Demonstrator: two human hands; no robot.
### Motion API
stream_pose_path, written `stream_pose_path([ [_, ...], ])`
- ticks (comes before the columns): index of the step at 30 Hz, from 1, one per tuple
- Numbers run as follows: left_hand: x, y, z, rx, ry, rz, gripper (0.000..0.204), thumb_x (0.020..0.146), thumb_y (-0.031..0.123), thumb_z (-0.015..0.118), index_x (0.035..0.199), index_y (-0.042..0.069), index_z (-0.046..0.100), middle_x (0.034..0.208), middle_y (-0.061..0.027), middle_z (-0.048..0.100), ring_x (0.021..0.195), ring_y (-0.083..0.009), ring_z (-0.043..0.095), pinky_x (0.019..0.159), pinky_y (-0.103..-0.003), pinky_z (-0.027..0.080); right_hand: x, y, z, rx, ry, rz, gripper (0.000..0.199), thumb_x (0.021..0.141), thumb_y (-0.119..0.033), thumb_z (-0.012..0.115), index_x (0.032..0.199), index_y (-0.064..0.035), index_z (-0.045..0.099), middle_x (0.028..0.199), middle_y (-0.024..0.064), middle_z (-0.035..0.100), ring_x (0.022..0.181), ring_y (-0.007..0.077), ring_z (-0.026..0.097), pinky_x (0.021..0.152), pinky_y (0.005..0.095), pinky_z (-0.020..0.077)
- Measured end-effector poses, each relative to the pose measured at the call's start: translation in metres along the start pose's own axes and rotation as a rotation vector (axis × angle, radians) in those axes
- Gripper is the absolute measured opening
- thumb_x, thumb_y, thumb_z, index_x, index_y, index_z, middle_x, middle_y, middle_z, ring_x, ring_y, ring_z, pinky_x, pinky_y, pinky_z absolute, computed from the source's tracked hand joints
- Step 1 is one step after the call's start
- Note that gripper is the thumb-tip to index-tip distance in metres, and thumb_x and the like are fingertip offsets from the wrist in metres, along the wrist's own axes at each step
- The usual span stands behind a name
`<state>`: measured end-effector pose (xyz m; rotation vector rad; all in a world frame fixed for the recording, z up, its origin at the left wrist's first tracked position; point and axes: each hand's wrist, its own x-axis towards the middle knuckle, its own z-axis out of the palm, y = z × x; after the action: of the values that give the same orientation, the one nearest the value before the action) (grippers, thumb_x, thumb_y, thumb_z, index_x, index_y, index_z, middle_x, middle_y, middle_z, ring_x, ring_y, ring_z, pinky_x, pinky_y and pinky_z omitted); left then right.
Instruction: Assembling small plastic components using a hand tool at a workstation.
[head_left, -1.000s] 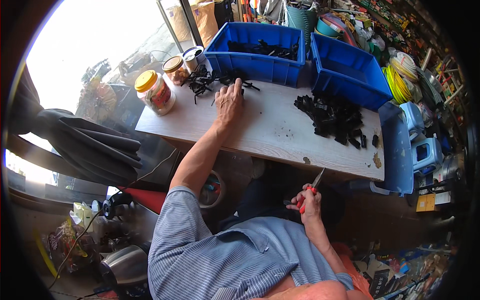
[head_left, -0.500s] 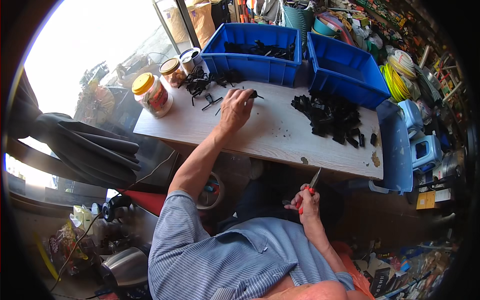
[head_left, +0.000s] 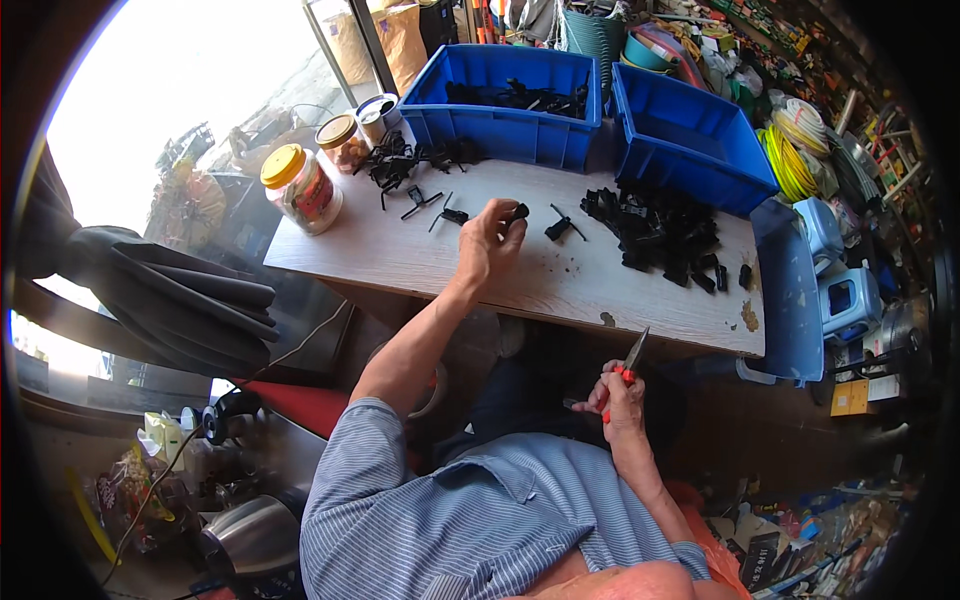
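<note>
1. Head view: my left fingers point(head_left: 508, 215) are pinched on a small black plastic part point(head_left: 519, 212), held just above the wooden table point(head_left: 420, 262).
2. My right hand point(head_left: 620, 392), below the table edge, is clenched on red-handled pliers point(head_left: 630, 362), tips pointing up toward the table.
3. A loose black part point(head_left: 562, 226) lies just right of the left fingers, its long axis slanting; the left hand point(head_left: 488, 243) is nearer.
4. Further right, a black pile point(head_left: 660, 232); beyond the fingers, two blue bins point(head_left: 505, 132).
5. Far left stands a yellow-lidded jar point(head_left: 302, 188) with a red label.
</note>
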<state>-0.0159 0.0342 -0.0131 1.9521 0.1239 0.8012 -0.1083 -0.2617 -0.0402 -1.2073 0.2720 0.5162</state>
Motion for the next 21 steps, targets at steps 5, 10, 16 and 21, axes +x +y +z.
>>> stream_pose_path([
  [5, -0.032, 0.038, -0.004, -0.531, -0.370, -0.389, 0.023, 0.092, 0.013, 0.065, 0.113, 0.003, 0.065, 0.088, -0.0047, 0.070, 0.076, -0.0079, 0.064, 0.055, -0.020, 0.047, 0.002, -0.013, 0.008, 0.000, -0.024, -0.046, 0.013, 0.088, -0.013, 0.056, 0.100, -0.0069, 0.054, 0.059, 0.0008, 0.048, 0.047, 0.0110, 0.049, 0.052, 0.0380, 0.0578],
  [10, -0.076, 0.080, -0.001, -0.642, -0.828, -0.749, 0.021, 0.090, 0.019, 0.066, 0.106, 0.006, 0.061, 0.085, -0.0036, 0.069, 0.065, -0.0097, 0.064, 0.052, -0.021, 0.047, 0.001, -0.027, 0.020, 0.015, -0.122, -0.134, 0.018, 0.087, -0.011, 0.057, 0.104, -0.0045, 0.054, 0.061, 0.0013, 0.048, 0.048, 0.0109, 0.049, 0.055, 0.0381, 0.0593],
  [16, -0.099, 0.069, 0.014, -0.779, -0.976, -1.061, 0.015, 0.083, 0.018, 0.068, 0.092, 0.006, 0.063, 0.077, -0.0059, 0.067, 0.056, -0.0101, 0.057, 0.046, -0.022, 0.045, 0.003, -0.017, 0.009, -0.030, -0.239, -0.115, 0.018, 0.086, -0.010, 0.059, 0.102, -0.0040, 0.055, 0.068, 0.0051, 0.052, 0.055, 0.0148, 0.054, 0.059, 0.0412, 0.0618],
  [21, -0.113, 0.049, 0.026, -0.865, -1.046, -1.135, 0.016, 0.082, 0.017, 0.066, 0.092, 0.004, 0.063, 0.074, -0.0078, 0.066, 0.054, -0.0119, 0.056, 0.044, -0.023, 0.043, -0.007, -0.020, 0.019, -0.059, -0.181, -0.048, 0.017, 0.083, -0.009, 0.060, 0.099, -0.0032, 0.055, 0.066, 0.0041, 0.052, 0.052, 0.0126, 0.052, 0.055, 0.0362, 0.0595],
])
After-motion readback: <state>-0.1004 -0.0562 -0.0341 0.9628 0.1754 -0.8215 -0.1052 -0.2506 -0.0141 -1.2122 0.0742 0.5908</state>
